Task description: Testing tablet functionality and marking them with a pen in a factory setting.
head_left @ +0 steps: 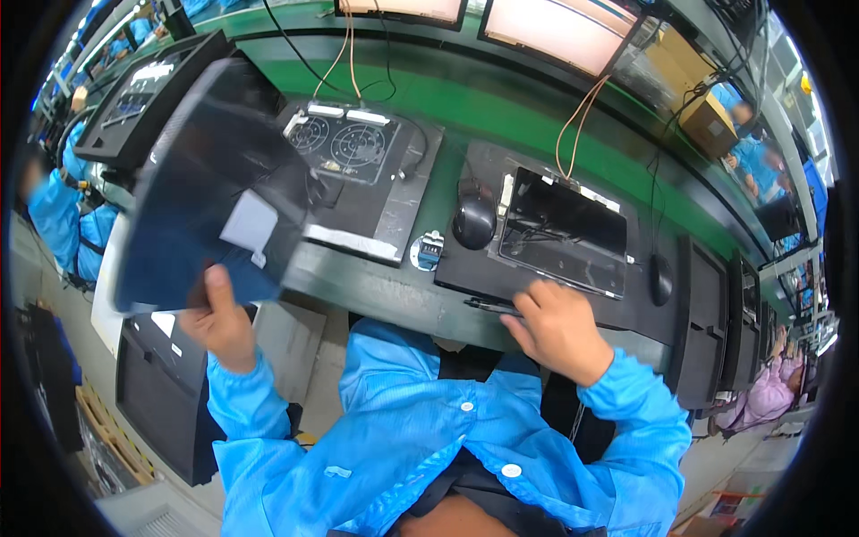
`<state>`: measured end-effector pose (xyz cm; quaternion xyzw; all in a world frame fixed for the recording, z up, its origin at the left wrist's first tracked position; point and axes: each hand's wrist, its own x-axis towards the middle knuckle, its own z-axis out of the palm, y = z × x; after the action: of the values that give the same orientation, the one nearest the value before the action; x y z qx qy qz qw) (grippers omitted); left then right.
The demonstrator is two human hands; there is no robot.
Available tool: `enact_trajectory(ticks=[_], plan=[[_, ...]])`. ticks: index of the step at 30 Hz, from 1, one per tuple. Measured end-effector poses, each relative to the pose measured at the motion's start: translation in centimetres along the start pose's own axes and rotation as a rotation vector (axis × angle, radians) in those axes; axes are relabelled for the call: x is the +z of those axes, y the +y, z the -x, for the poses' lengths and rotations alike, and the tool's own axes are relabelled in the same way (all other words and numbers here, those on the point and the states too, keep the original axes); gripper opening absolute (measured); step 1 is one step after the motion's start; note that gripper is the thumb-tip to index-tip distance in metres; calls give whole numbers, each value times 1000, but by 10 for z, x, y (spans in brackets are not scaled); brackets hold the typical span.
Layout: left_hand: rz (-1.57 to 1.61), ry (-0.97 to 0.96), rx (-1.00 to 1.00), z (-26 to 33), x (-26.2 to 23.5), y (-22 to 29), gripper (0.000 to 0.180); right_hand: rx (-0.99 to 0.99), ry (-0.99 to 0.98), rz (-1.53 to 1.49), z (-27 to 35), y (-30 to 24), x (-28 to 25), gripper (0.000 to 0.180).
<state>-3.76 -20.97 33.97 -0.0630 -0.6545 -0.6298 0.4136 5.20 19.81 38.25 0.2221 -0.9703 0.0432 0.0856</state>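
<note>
My left hand [219, 327] grips the lower edge of a large, dark, flat panel [179, 233], thumb on its face, and holds it tilted up at the left. A whitish patch [250, 221] shows on the panel. My right hand [568, 336] is at the bench's near edge, its fingers curled. Between its thumb and forefinger sits the end of a dark pen [488, 306]. Just beyond that hand, a glossy black screen [564, 233] lies on a dark mat. A black mouse [474, 222] and a small metal tally counter [428, 251] are to its left.
On the left of the bench is a fixture board [344, 148] with circle patterns. Another mouse [660, 279] and stacked black trays [701, 331] stand to the right. Cables [582, 125] hang from monitors [555, 31] at the back. A black tray [161, 385] stands low at left.
</note>
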Motion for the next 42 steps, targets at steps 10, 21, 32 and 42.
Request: enact_trajectory(ticks=[10,21,32,42], plan=[[271,133,-713,72,1,55,30,-94,49,-112,46,-4,35,22],[555,41,-760,94,34,74,26,-197,392,-1156,-22,-122,63,27],[559,119,-720,96,19,73,25,-277,351,-1154,-37,-144,67,24],[4,370,-545,21,-244,99,42,16,237,-198,12,-56,40,34]])
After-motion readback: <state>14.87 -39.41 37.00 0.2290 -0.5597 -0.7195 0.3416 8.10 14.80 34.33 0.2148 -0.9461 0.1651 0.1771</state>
